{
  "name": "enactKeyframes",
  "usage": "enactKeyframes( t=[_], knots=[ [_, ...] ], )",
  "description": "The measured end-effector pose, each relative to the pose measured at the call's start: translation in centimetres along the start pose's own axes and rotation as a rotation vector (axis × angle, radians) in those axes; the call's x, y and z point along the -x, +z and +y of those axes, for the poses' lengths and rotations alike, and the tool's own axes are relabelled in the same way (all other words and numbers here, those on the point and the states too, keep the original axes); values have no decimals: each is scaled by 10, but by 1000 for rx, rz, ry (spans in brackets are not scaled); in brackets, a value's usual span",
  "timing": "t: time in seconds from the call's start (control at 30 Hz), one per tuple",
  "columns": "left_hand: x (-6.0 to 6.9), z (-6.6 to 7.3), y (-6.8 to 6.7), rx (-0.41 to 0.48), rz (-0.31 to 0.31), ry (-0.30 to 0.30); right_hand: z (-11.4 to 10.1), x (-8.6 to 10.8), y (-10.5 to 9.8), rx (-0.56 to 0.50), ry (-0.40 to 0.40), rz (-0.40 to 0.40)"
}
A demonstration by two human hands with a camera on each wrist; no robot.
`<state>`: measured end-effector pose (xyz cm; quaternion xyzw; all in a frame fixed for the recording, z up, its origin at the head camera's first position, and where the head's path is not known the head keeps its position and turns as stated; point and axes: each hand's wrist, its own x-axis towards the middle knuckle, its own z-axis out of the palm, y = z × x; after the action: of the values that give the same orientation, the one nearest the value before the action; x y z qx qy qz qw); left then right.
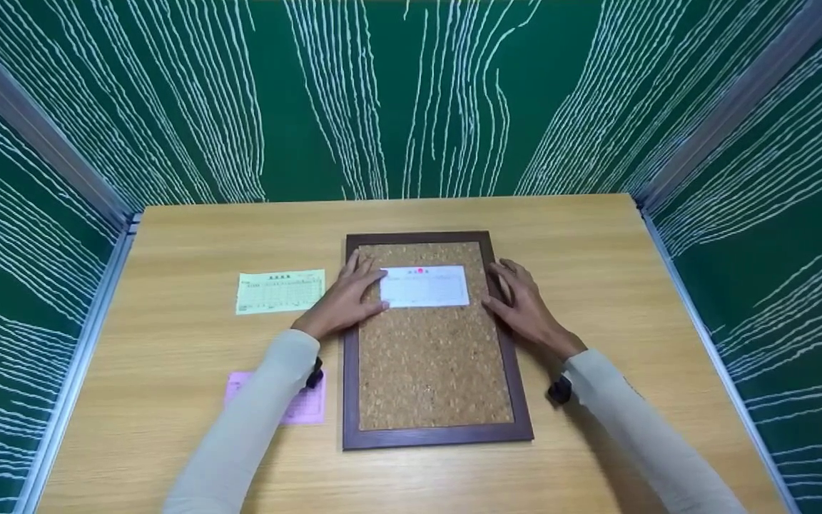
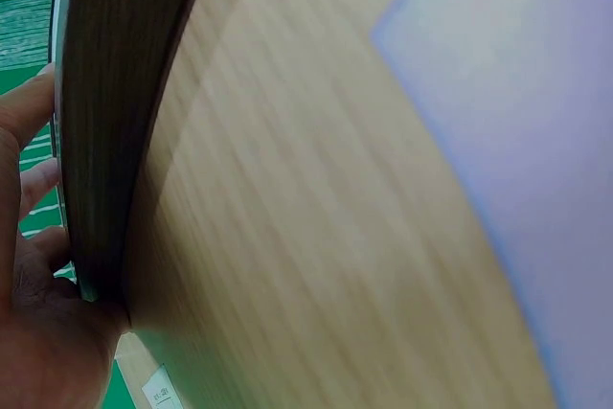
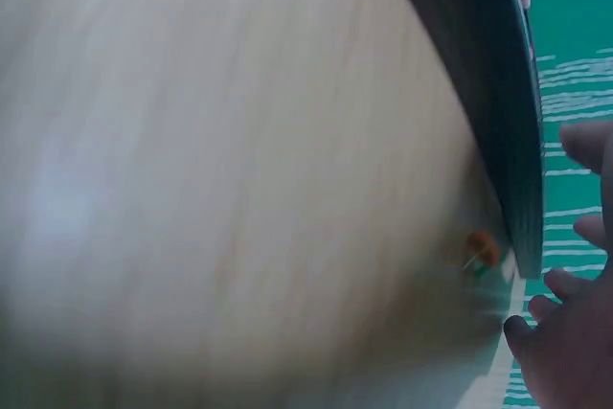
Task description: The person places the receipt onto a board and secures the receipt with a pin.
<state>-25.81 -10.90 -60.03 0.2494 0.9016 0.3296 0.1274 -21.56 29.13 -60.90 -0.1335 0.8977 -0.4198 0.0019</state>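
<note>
The left hand (image 1: 343, 301), fingers spread, touches the cork board (image 1: 436, 371); the right hand (image 1: 531, 310) is loose at its right edge. Toward the table's (image 1: 168, 271) left edge, a sleeve (image 1: 254, 414) hides some pink paper (image 1: 310, 407).

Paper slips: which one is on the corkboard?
The white slip, with the red dot near its top edge; the green slip and pink slip lie on the table beside the corkboard.

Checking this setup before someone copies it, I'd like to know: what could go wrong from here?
The white slip shows just one red pin, near its top edge, so it might swivel if the left hand nudges it. What looks like a loose orange pin lies on the table beside the cork board; the right hand could brush it and get pricked. The left sleeve passes over the pink slip and might drag it.
</note>
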Motion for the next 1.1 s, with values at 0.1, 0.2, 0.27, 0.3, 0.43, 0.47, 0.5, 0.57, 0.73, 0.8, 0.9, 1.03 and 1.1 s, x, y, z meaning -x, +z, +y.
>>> enactKeyframes(
  t=[0.1,0.2,0.27,0.3,0.43,0.47,0.5,0.57,0.73,0.8,0.9,1.03,1.1],
  knots=[
    [0,0,0,-4,-5,-3,4,2,-2,12,29,-33],
    [-1,1,0,-12,-10,-6,8,3,-3,28,42,-57],
    [-1,1,0,-16,-11,-5,10,4,-4,37,43,-71],
    [-1,1,0,-15,-11,-5,11,4,-4,39,45,-77],
    [-1,1,0,-8,-6,-7,14,6,-6,35,43,-97],
    [-1,1,0,-8,-5,-9,14,6,-6,31,42,-102],
    [-1,1,0,-6,-5,-11,15,6,-6,30,41,-107],
    [0,0,0,-5,-4,-15,15,6,-7,27,34,-117],
    [0,2,0,-4,-5,-13,15,6,-8,41,21,-134],
    [0,2,0,-3,-5,-15,16,6,-8,39,15,-138],
    [0,2,0,2,-3,-19,18,7,-7,30,7,-142],
    [0,1,0,2,-6,-21,20,7,-7,24,0,-144],
    [0,0,0,0,-6,-16,20,6,-6,21,-3,-142]
  ],
)
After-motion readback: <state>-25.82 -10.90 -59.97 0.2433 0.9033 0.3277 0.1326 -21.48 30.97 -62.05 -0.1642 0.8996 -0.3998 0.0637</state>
